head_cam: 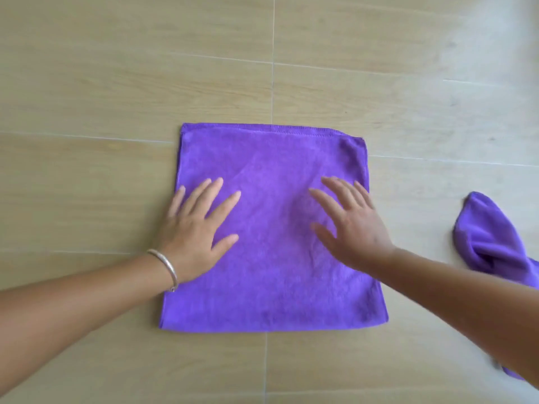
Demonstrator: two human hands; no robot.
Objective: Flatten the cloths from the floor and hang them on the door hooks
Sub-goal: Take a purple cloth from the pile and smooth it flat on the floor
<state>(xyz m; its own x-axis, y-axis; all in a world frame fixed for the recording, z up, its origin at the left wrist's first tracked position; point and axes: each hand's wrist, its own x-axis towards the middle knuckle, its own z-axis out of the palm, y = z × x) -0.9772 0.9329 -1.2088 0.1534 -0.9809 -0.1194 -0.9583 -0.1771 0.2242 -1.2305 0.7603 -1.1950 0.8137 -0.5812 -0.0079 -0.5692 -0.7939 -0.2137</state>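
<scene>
Indoor room, likely home: wood-look tile floor (116, 83), pale grout lines.

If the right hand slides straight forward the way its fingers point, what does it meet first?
Only more of the flattened purple cloth under the right hand, up to its far hem; beyond lies bare floor.

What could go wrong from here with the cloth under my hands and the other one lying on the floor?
1. The far right corner of the flat cloth looks folded under; lifted now, it may hang uneven.
2. Both hands, left and right, lie open on top, so picking it up could crease it again.
3. The crumpled cloth partly hidden by the right arm could get forgotten.
</scene>
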